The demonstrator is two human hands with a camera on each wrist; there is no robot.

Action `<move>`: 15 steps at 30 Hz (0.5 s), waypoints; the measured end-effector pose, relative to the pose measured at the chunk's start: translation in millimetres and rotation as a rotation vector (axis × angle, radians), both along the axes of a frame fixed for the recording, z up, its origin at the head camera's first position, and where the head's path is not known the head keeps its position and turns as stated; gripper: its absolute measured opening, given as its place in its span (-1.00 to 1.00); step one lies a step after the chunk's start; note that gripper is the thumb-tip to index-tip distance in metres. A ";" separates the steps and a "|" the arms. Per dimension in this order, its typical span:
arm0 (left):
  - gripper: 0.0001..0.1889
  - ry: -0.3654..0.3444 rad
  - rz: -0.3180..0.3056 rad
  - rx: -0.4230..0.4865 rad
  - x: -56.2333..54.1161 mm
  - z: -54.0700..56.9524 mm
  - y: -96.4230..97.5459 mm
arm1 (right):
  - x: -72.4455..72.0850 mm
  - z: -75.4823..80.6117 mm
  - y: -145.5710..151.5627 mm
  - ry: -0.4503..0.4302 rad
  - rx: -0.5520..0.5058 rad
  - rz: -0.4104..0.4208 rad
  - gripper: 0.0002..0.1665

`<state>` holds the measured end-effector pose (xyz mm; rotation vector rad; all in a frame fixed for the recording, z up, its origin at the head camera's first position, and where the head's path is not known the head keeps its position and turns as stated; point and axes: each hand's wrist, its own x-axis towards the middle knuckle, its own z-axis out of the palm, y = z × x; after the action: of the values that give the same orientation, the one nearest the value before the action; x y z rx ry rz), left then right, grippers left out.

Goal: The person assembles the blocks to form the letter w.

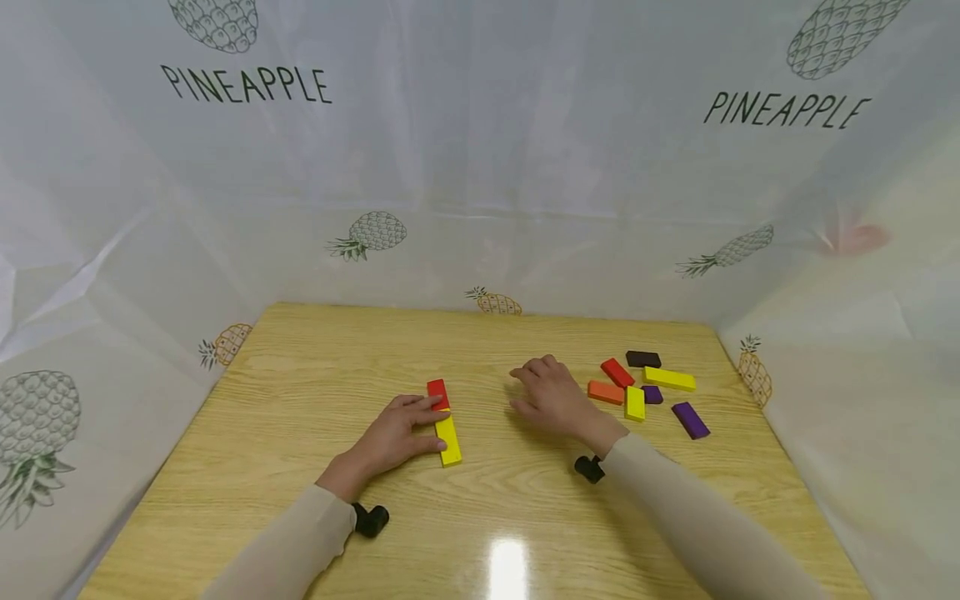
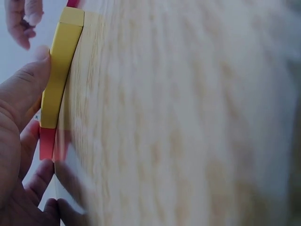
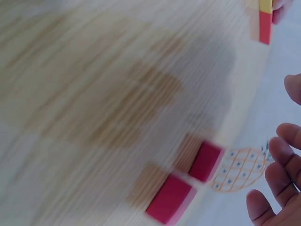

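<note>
Your left hand (image 1: 397, 433) lies low over two blocks on the left-centre of the bench (image 1: 337, 350), its fingers extended and only slightly bent. Under it a red block (image 1: 437, 387) and a yellow block (image 1: 450, 450) sit end to end in one line, the red at the far end and the yellow at the near end, their short faces meeting. Your thumb touches the left side of the yellow block; one fingertip reaches over the joint and another lies on the red block. You cannot tell from these views how firmly they press.

Your right hand (image 1: 553, 396) hangs above the bench to the right of that line, fingers loosely bent and spread apart, with nothing in its hold. Just to its right lies a loose group: an orange block (image 1: 606, 392) closest to your wrist, a second red block (image 1: 617, 372) beyond it, a black block (image 1: 643, 359) farthest away, a long yellow block (image 1: 670, 379) to the right, and a short yellow block (image 1: 634, 403) beside a small purple block (image 1: 652, 394). A longer purple block (image 1: 691, 421) lies apart at the right, tilted toward you. A pineapple-printed sheet (image 1: 480, 150) rises behind the bench
</note>
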<state>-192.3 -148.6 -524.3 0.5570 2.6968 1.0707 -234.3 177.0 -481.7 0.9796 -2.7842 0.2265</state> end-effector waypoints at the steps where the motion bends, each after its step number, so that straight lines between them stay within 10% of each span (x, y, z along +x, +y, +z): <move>1: -0.41 -0.002 0.001 0.002 0.1 0.1 0.1 | 0.6 -0.5 4.1 0.004 -0.011 -0.006 -0.44; 15: -0.41 -0.023 0.014 0.020 0.0 -0.1 0.4 | -6.0 -13.9 46.1 0.037 -0.027 -0.075 -0.44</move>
<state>-192.2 -148.2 -524.4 0.5275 2.6771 1.1013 -240.3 223.2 -495.6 0.8619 -2.7706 0.2325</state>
